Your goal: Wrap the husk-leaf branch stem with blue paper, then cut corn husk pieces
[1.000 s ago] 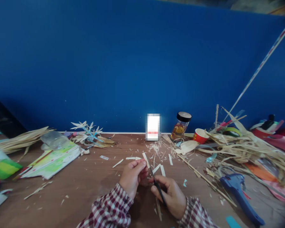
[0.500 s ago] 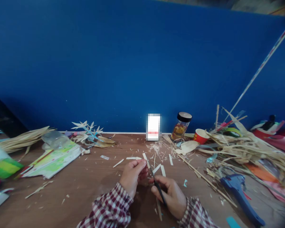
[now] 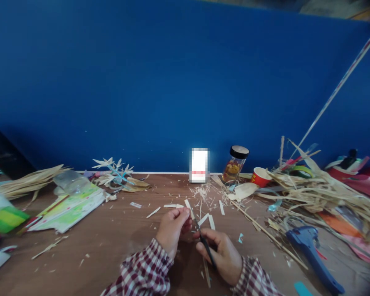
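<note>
My left hand (image 3: 169, 230) pinches a thin pale strip (image 3: 187, 204) of dried husk or straw between thumb and fingertips, above the table. Close beside it, my right hand (image 3: 223, 253) is closed around black-handled scissors (image 3: 206, 243), whose slim blades point up and left at the strip. The blade tips meet or overlap the strip's lower part; whether they touch cannot be made out. Several cut pale pieces (image 3: 211, 222) lie just beyond my hands, along with a heap of fine clippings (image 3: 202, 192). Another narrow strip (image 3: 206, 273) lies below the right hand.
A lit, blurred-out screen (image 3: 199, 165) stands against the blue partition (image 3: 172, 102). Nearby are a lidded jar (image 3: 234, 164) and a red paper cup (image 3: 261, 177). Husk bundles (image 3: 320, 191) and a blue glue gun (image 3: 311, 255) lie right; a painted sheet (image 3: 70, 209) and husk flowers (image 3: 114, 170) lie left.
Both hands, the strip and the scissors stay almost where they were. The only difference is a very slight shift of the view.
</note>
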Motion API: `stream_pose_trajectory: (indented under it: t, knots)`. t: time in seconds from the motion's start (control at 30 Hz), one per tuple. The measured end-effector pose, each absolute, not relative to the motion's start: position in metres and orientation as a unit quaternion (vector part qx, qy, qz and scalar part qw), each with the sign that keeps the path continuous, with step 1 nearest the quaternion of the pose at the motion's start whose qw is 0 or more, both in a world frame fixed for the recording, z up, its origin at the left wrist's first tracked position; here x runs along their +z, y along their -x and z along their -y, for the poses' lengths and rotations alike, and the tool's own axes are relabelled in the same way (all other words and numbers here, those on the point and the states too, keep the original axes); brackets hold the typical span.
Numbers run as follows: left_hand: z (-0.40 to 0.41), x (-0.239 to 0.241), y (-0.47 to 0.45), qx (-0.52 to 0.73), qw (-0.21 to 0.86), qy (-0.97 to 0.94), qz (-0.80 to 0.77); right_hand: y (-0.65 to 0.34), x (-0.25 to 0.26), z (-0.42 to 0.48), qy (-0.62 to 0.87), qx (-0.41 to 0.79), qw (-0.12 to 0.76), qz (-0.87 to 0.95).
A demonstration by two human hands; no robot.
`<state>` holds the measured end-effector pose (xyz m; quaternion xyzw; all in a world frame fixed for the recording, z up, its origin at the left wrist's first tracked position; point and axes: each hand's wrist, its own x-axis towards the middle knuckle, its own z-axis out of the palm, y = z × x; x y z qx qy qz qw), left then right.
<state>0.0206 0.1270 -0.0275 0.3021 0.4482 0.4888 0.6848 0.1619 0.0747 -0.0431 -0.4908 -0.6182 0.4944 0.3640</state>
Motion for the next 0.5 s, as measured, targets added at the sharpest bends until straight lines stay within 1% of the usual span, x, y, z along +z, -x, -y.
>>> stream_pose_trajectory:
  t: [0.5]
  knots:
    - [-0.126,-0.0252,-0.0202,0.484,0.685,-0.3,-0.454,-0.1619,-0.0409,-0.0741,0.491,0.496,0.364,0.617]
